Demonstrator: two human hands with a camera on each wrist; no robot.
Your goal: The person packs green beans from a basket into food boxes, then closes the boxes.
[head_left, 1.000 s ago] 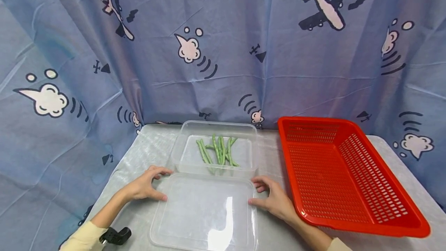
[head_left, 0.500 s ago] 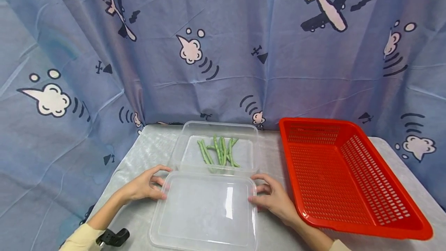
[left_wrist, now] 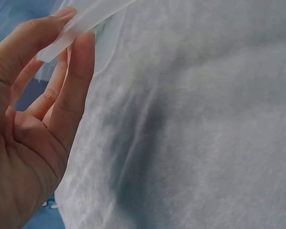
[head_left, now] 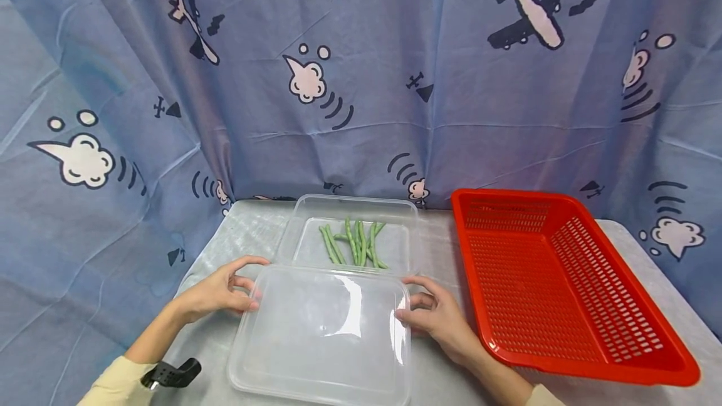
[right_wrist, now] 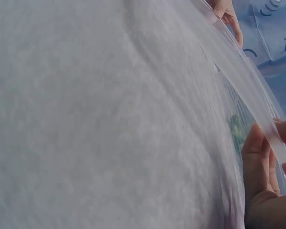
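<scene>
A clear rectangular plastic lid (head_left: 321,331) is held up off the cloth between my two hands. My left hand (head_left: 217,290) pinches its left edge; in the left wrist view the thumb is on one face and the fingers (left_wrist: 81,67) on the other. On the opposite edge my right hand (head_left: 440,315) grips the lid the same way, as the right wrist view shows with its fingers (right_wrist: 255,152) at the rim. Just behind the lid stands a clear plastic container (head_left: 301,224) with several green beans (head_left: 358,243) lying in it. The lid's far edge overlaps the container's near wall in the head view.
A large red perforated basket (head_left: 524,293) stands to the right, close to my right forearm. Pale cloth (head_left: 220,243) covers the table. A blue patterned curtain (head_left: 361,80) hangs behind the table and along its left side.
Both hands have closed on the lid's edges and lifted it off the table. The lid has shifted slightly left and its far edge has risen toward the container. Container and basket stay put.
</scene>
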